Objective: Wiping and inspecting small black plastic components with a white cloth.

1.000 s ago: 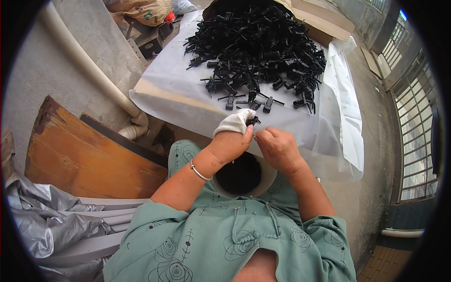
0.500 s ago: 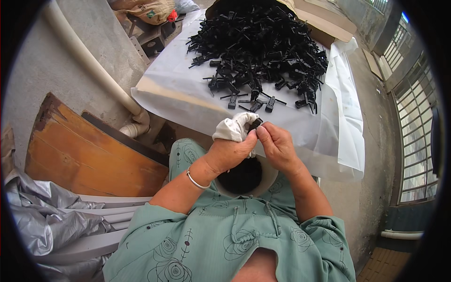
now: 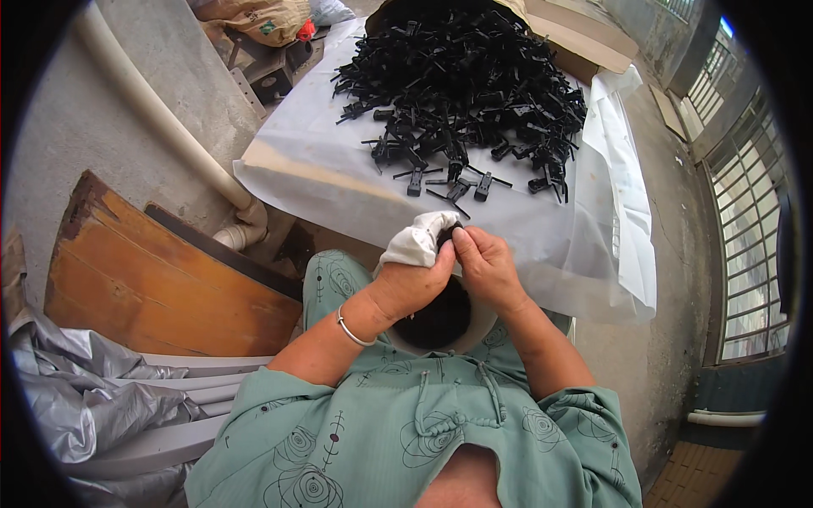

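A small black plastic part (image 3: 449, 232) sits between my two hands, just short of the table's near edge. My left hand (image 3: 411, 284), its fingers wrapped in white cloth (image 3: 415, 240), is closed around the part. My right hand (image 3: 491, 267) pinches the part's end between thumb and fingers. Much of the part is hidden by the fingers. Below my hands, a pale bucket (image 3: 484, 326) stands between my knees with a dark mass (image 3: 434, 315) inside, too dim to make out singly. Beyond lies a big heap of black plastic parts (image 3: 457, 93) with thin protruding arms.
White plastic sheeting (image 3: 296, 144) covers the table under the heap. An open cardboard box (image 3: 584, 38) stands behind it. To the left are an orange-brown wooden board (image 3: 161, 271), a pale pipe (image 3: 152, 102) and silver sheeting (image 3: 85, 389). A barred window (image 3: 749, 237) is at right.
Both hands have come slightly down and toward me with the black part, which now shows less between the fingers. One piece at the heap's near edge is more exposed.
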`<state>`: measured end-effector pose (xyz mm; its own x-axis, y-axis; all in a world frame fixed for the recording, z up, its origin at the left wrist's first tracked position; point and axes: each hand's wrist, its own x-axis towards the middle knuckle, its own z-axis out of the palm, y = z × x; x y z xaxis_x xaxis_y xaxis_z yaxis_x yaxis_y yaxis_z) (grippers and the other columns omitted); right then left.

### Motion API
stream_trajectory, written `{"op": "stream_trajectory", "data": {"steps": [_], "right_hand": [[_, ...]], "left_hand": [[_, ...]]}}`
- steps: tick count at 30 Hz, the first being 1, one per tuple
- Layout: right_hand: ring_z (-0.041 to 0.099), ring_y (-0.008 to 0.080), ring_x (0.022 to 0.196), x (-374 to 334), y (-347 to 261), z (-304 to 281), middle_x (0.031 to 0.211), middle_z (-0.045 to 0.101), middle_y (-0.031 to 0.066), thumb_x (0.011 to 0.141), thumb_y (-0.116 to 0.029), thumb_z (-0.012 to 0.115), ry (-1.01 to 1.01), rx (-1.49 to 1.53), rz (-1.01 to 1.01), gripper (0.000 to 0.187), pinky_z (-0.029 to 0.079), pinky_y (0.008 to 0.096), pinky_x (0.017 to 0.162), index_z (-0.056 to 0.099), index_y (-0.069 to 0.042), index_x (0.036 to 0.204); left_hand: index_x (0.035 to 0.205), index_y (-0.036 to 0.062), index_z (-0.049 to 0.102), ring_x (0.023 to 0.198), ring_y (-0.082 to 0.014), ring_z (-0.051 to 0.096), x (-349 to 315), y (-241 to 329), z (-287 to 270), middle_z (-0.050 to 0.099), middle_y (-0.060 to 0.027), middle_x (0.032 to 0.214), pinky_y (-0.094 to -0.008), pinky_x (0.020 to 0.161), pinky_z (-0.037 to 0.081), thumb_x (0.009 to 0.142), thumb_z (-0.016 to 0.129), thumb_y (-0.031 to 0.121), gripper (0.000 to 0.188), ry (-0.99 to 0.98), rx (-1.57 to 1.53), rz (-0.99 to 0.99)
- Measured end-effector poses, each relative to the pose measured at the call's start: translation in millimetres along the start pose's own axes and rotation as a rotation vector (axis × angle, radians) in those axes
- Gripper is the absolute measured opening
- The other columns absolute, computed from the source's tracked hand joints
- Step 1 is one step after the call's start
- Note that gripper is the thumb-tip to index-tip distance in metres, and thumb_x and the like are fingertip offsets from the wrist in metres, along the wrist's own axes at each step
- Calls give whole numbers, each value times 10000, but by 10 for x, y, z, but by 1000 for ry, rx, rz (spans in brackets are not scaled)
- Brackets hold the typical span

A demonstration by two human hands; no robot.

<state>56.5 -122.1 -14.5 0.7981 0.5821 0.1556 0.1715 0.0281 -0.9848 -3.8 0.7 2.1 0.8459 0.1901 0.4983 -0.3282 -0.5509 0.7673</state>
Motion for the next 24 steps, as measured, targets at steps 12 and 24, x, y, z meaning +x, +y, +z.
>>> {"op": "stream_trajectory", "data": {"steps": [12, 24], "right_hand": [[456, 126, 494, 42, -224, -307, 587, 488, 53, 730, -23, 669, -53, -440, -455, 141, 378, 257, 467, 610, -24, 858], [360, 83, 562, -26, -208, -147, 590, 420, -2, 884, -149, 545, -76, -289, -207, 190, 352, 252, 508, 516, -8, 761]], "left_hand": [[1208, 28, 353, 530, -52, 393, 58, -24, -142, 512, -32, 830, -196, 480, 360, 905, 420, 97, 318, -217, -567, -435], [1069, 18, 435, 687, -148, 507, 51, 12, -98, 514, -66, 816, -276, 608, 430, 823, 412, 62, 250, -235, -227, -99]]}}
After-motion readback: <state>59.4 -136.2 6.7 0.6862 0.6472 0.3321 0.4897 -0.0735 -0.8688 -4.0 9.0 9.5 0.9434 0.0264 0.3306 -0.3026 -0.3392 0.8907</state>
